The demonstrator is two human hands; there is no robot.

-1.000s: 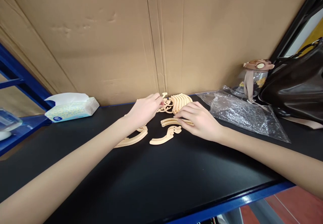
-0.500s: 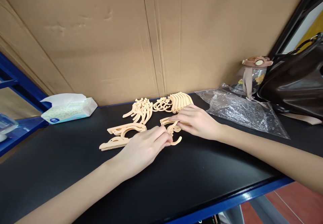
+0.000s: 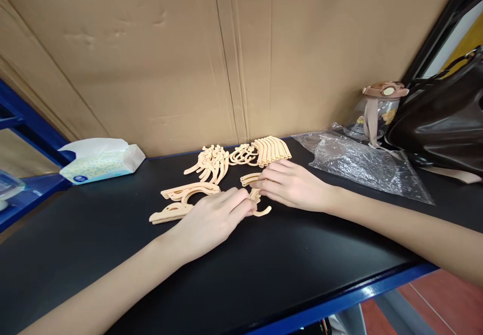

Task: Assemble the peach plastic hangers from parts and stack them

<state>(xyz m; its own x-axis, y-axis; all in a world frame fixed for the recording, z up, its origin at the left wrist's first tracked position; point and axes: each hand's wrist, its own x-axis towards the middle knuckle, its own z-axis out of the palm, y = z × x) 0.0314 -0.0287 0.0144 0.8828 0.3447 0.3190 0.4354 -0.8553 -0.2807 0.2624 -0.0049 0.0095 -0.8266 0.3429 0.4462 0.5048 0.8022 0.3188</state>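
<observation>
My left hand (image 3: 217,219) is closed, its fingertips pinching a beige curved hook (image 3: 263,211) whose free end curls out to the right. Beside it, my right hand (image 3: 292,186) has its fingers bent together over a small beige piece (image 3: 255,194); the fingertips are partly hidden. A beige curved arm piece (image 3: 249,179) lies just beyond, running under the right fingers. Left of my left hand rest larger folded beige pieces that look like folding-hanger arms (image 3: 169,213), partly covered by that hand.
Behind the hands lie a heap of beige hooked pieces (image 3: 213,161), several ring-like pieces (image 3: 242,155) and a neat row of curved pieces (image 3: 273,150). A tissue pack (image 3: 103,164) stands at left. A clear plastic bag (image 3: 362,161), bottle (image 3: 383,106) and dark bag (image 3: 445,118) are at right.
My right hand's fingers have shifted slightly left and down over the small beige piece, baring more of the row behind. My left hand keeps its pinch on the hook.
</observation>
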